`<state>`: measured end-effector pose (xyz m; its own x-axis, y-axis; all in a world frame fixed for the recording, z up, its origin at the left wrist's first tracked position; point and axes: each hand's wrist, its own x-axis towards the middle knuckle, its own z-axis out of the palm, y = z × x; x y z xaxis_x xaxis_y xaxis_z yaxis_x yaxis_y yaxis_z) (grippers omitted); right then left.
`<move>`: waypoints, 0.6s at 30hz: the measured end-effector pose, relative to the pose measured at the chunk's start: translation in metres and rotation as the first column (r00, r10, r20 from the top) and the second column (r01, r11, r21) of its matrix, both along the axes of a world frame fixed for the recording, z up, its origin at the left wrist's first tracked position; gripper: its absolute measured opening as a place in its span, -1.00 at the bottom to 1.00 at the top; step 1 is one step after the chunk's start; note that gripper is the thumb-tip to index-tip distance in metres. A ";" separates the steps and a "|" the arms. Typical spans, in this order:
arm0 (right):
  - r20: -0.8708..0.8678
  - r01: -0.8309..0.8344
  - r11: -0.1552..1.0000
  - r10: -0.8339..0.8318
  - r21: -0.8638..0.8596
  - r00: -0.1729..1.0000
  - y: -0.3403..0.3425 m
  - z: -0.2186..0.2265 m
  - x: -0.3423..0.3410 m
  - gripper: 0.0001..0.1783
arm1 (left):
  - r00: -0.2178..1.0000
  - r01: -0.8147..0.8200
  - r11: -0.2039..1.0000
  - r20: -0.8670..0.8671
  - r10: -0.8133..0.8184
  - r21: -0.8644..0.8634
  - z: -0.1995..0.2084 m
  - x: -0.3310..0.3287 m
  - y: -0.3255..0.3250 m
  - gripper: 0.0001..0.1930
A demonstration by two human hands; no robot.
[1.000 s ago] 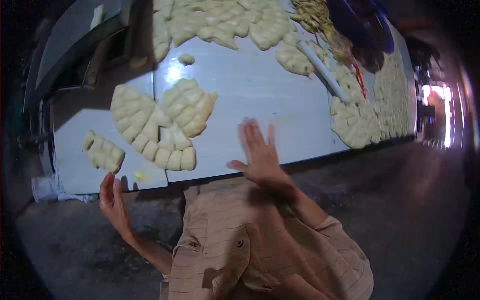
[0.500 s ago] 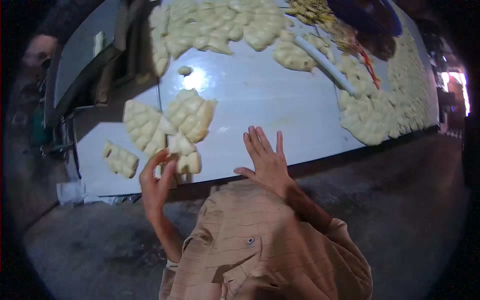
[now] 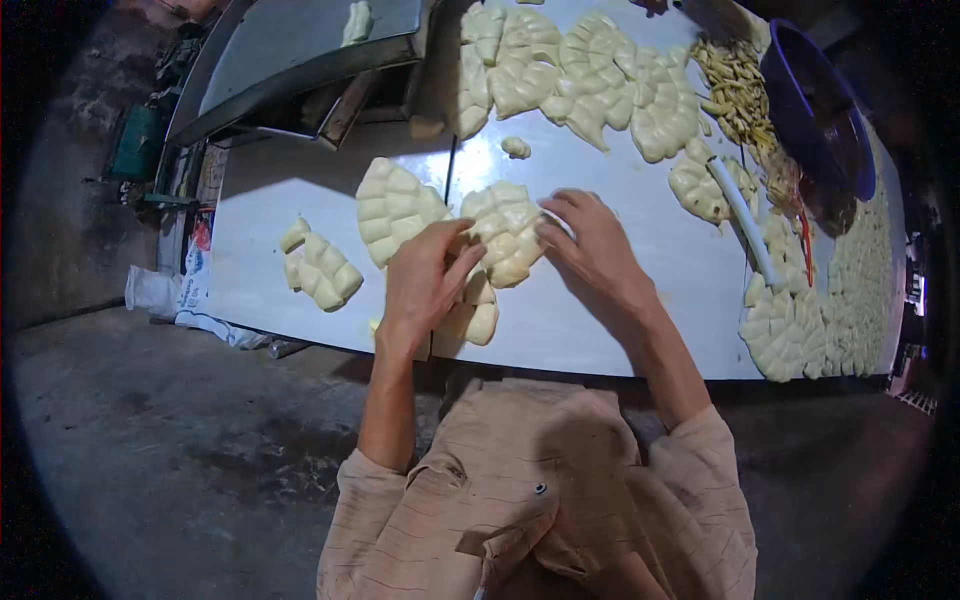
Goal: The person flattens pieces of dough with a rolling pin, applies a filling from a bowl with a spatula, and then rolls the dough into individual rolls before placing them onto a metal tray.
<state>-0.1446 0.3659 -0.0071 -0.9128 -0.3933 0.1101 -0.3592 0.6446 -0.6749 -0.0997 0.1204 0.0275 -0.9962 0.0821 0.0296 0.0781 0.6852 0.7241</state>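
A scored pale dough slab (image 3: 500, 208) lies on the white table between my two hands. My left hand (image 3: 425, 280) has curled fingers and thumb at its left edge. From the other side, my right hand (image 3: 597, 248) bends its fingers over the slab's right edge, thumb beneath them. Just left of my left hand is a fan-shaped scored dough piece (image 3: 392, 205), partly covered by that hand. Below the slab sits a smaller dough chunk (image 3: 480, 318), near the table's front edge. Farther left lies another scored dough piece (image 3: 328, 272).
Several scored dough slabs (image 3: 590, 75) spread along the far side. At right are a pale rod (image 3: 742, 215), yellowish strips (image 3: 735, 90), a purple basin (image 3: 820, 110) and more dough (image 3: 785, 335). A metal-topped machine (image 3: 310, 50) stands at the far left. A small dough lump (image 3: 516, 147) lies beyond my hands.
My view has shifted left. My right hand, flat and spread over the table before, has come to the dough slab's right edge. My left hand has moved up to its left edge.
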 end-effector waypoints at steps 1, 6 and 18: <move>-0.002 -0.006 1.000 0.006 0.006 1.000 -0.013 0.000 -0.012 -0.54 | 1.000 0.027 1.000 0.010 -0.027 -0.009 -0.001 -0.010 0.003 -0.61; -0.213 -0.094 0.977 0.135 0.193 0.968 -0.040 -0.009 -0.048 -0.65 | 0.990 0.108 0.984 -0.079 -0.120 -0.144 -0.027 -0.058 0.010 -0.45; 0.375 -0.095 0.988 0.133 -0.119 0.918 -0.031 -0.008 -0.067 -0.58 | 0.945 0.302 0.934 -0.068 -0.320 -0.192 -0.045 -0.087 -0.001 -0.72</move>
<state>-0.2115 0.3348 -0.0147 -0.8426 -0.5024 -0.1942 -0.1302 0.5399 -0.8316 -0.1864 0.1195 -0.0179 -0.9130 0.3998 0.0813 0.3711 0.7312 0.5723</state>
